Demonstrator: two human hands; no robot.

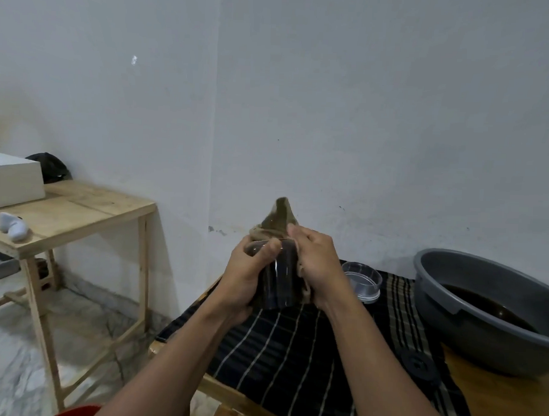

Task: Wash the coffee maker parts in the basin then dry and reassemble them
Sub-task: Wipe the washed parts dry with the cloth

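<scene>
I see a clear glass beaker [278, 276] upright at frame centre, wrapped in an olive-brown cloth [280, 219] peaking above it. Right of it a small clear lid part [362, 282] sits on the striped cloth; the grey basin [481, 308] of dark water fills the right edge, and a black disc [417, 363] lies at lower right.

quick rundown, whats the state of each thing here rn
clear cylinder: held upright above the table, brown cloth stuffed inside
brown cloth: bunched, sticking out of the cylinder's top
left hand: gripping the cylinder
right hand: clutching the cloth against the cylinder
grey basin: holds dark brown water
clear lidded cup: resting on the striped cloth
striped cloth: spread flat on the table
black disc: lying flat on the striped cloth
</scene>
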